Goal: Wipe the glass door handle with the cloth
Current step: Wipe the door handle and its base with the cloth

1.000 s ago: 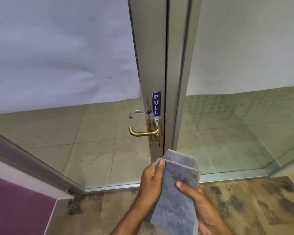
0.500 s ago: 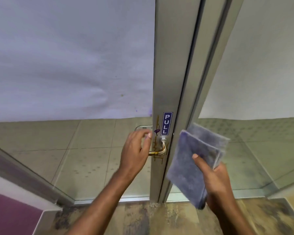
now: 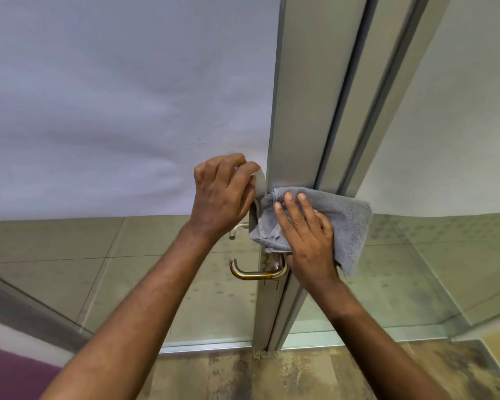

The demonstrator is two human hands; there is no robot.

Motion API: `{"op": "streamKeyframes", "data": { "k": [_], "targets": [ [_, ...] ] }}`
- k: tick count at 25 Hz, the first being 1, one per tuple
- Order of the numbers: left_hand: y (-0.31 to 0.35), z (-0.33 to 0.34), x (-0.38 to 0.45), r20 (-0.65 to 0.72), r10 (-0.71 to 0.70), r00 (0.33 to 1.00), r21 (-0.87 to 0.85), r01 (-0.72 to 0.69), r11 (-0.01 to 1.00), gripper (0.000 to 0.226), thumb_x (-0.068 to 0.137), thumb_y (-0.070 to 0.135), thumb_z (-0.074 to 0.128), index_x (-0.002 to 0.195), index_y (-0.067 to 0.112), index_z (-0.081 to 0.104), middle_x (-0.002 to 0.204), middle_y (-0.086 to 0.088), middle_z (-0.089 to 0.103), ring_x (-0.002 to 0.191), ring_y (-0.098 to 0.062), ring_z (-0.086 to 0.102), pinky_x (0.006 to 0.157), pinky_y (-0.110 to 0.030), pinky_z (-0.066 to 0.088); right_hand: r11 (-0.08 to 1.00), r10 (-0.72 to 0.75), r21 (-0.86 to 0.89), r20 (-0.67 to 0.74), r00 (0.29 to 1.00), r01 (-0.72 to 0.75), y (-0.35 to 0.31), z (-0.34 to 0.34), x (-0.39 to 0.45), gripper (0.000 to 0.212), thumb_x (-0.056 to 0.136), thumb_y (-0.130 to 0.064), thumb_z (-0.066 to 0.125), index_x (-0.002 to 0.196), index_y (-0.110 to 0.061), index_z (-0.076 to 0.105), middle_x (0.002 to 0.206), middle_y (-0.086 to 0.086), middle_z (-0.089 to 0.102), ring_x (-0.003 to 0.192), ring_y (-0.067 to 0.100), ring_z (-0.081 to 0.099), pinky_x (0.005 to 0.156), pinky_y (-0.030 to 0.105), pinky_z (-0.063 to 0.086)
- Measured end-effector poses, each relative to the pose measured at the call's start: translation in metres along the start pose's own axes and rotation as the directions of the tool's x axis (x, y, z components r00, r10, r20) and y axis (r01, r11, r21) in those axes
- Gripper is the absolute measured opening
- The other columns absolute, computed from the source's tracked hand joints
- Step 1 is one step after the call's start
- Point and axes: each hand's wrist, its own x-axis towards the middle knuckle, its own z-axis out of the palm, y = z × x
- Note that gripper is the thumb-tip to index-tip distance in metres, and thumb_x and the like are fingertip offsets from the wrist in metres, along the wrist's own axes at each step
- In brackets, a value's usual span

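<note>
A brass lever door handle [image 3: 254, 274] juts left from the aluminium door frame [image 3: 300, 111] of the glass door. Just above it, a folded grey cloth [image 3: 347, 223] lies against the frame. My right hand [image 3: 306, 241] presses flat on the cloth with straight fingers, and its heel hides the handle's base. My left hand [image 3: 223, 194] is at the cloth's left edge beside the frame, fingers curled and thumb on that edge. The handle itself is bare and untouched.
White frosted film [image 3: 113, 111] covers the upper glass on both sides of the frame. A silver inner handle [image 3: 238, 228] shows through the glass. Below are tiled floor [image 3: 70, 269] behind the glass and mottled brown floor [image 3: 243, 376] at my feet.
My left hand let go of the brass handle and rose to the cloth's left edge. My right hand carried the cloth left and pressed it onto the frame above the handle. The view moved closer.
</note>
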Motion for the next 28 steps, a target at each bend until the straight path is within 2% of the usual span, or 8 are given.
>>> {"op": "streamKeyframes", "data": {
  "k": [5,10,13,15,19,22,25,28],
  "targets": [
    [-0.010,0.017,0.000,-0.133,0.084,0.988,0.141,-0.065,0.988,0.010,0.101,0.021,0.060,0.110,0.021,0.055,0.115,0.000,0.047,0.103,-0.024,0.047,0.083,-0.040,0.030,0.977,-0.198,-0.054,0.103,0.975,0.204,0.010,0.016,-0.017,0.061,0.101,-0.007,0.049,0.160,-0.017,0.037,0.171,0.005,0.022,0.158,0.029,0.019,0.126,0.047,0.013],
    [-0.013,0.024,-0.001,-0.165,0.093,0.982,0.165,-0.065,0.984,0.005,0.106,0.023,0.052,0.109,0.020,0.055,0.113,-0.001,0.047,0.099,-0.024,0.046,0.082,-0.041,0.031,0.912,-0.368,-0.080,0.274,0.889,0.402,0.029,0.012,-0.038,0.064,0.087,-0.013,0.079,0.147,-0.012,0.056,0.158,0.005,0.048,0.147,0.025,0.043,0.124,0.039,0.010],
    [-0.012,0.026,-0.003,-0.178,0.092,0.980,0.161,-0.063,0.985,0.005,0.106,0.023,0.051,0.108,0.019,0.054,0.112,-0.002,0.046,0.098,-0.024,0.045,0.082,-0.040,0.031,0.915,-0.392,0.032,0.309,0.866,0.403,0.038,0.010,-0.041,0.065,0.084,-0.009,0.084,0.143,-0.005,0.059,0.154,0.009,0.053,0.146,0.029,0.045,0.123,0.036,0.017],
    [-0.011,0.027,-0.003,-0.173,0.092,0.981,0.164,-0.063,0.984,0.005,0.105,0.023,0.052,0.108,0.019,0.054,0.112,-0.002,0.046,0.098,-0.023,0.045,0.081,-0.040,0.030,0.924,-0.360,-0.013,0.311,0.880,0.383,0.040,0.004,-0.037,0.070,0.082,-0.014,0.086,0.145,-0.007,0.057,0.154,0.013,0.051,0.146,0.033,0.045,0.118,0.045,0.029],
    [-0.011,0.028,-0.003,-0.174,0.096,0.980,0.177,-0.064,0.982,0.005,0.103,0.022,0.055,0.107,0.020,0.054,0.111,-0.001,0.046,0.097,-0.022,0.045,0.082,-0.039,0.031,0.987,-0.163,0.010,0.059,0.985,0.163,0.034,-0.007,-0.010,0.057,0.086,-0.008,0.078,0.142,-0.010,0.063,0.147,0.017,0.054,0.135,0.037,0.044,0.109,0.053,0.040],
    [-0.011,0.028,-0.004,-0.187,0.093,0.978,0.175,-0.060,0.983,0.007,0.100,0.022,0.058,0.106,0.021,0.054,0.110,0.000,0.046,0.097,-0.022,0.045,0.082,-0.039,0.031,0.994,-0.024,0.108,-0.068,0.997,0.031,0.017,-0.006,0.012,0.051,0.092,-0.006,0.061,0.143,-0.014,0.062,0.141,0.010,0.050,0.129,0.036,0.047,0.104,0.053,0.038],
    [-0.013,0.029,-0.005,-0.171,0.104,0.980,0.185,-0.071,0.980,0.008,0.101,0.023,0.057,0.108,0.020,0.054,0.111,-0.002,0.046,0.098,-0.023,0.044,0.082,-0.040,0.031,0.991,-0.103,0.087,-0.009,0.995,0.104,0.007,0.001,0.010,0.052,0.090,-0.009,0.069,0.142,-0.010,0.063,0.142,0.011,0.051,0.128,0.034,0.044,0.103,0.051,0.035],
    [-0.013,0.029,-0.004,-0.169,0.092,0.981,0.174,-0.063,0.983,0.006,0.103,0.024,0.055,0.108,0.020,0.054,0.112,-0.001,0.046,0.099,-0.023,0.044,0.083,-0.040,0.031,0.968,-0.247,0.095,0.175,0.953,0.233,0.008,0.010,-0.005,0.068,0.075,-0.010,0.090,0.138,-0.008,0.065,0.136,0.018,0.066,0.129,0.033,0.047,0.107,0.051,0.042]
  ]
}}
